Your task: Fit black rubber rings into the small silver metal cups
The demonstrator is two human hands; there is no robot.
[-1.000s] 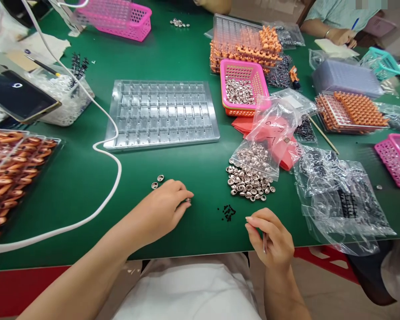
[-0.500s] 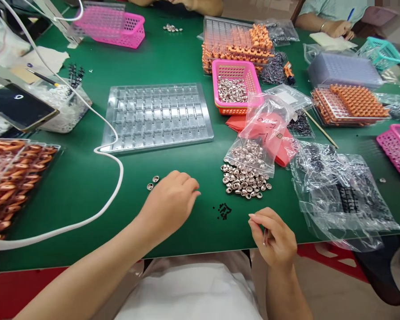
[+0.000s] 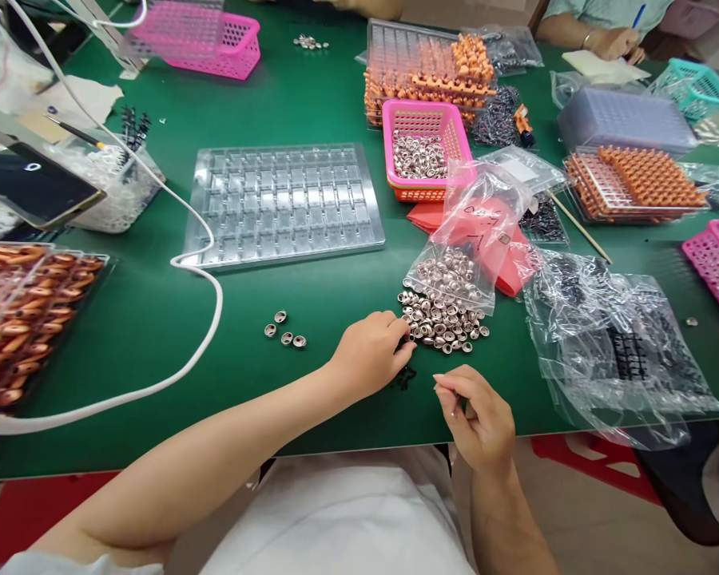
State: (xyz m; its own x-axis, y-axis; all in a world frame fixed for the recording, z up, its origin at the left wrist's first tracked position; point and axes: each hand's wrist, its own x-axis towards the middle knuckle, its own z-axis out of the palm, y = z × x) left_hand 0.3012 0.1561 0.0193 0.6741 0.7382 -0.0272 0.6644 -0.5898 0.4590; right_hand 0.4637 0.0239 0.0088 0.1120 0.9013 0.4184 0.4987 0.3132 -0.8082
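Observation:
My left hand (image 3: 371,351) reaches the left edge of a pile of small silver oval metal pieces (image 3: 443,323). Its thumb and fingers close around one piece at that edge. Below the fingertips a cluster of tiny black parts (image 3: 403,378) is partly covered by the hand. My right hand (image 3: 479,419) is curled just above the table's front edge, fingertips pinched together. Something thin and shiny shows inside it, too hidden to name. Several loose silver pieces (image 3: 286,339) lie left of my left hand, apart from the pile.
A clear compartment tray (image 3: 287,208) lies behind the hands. A white cable (image 3: 216,319) curves across the left side. Plastic bags (image 3: 611,351) spread at right. A pink basket (image 3: 428,120) holds more silver pieces. A co-worker's hand (image 3: 614,44) holds a blue pen at the far right.
My left hand has moved right, from the loose silver pieces to the pile. Two more pieces now show where it was. My right hand has shifted slightly left.

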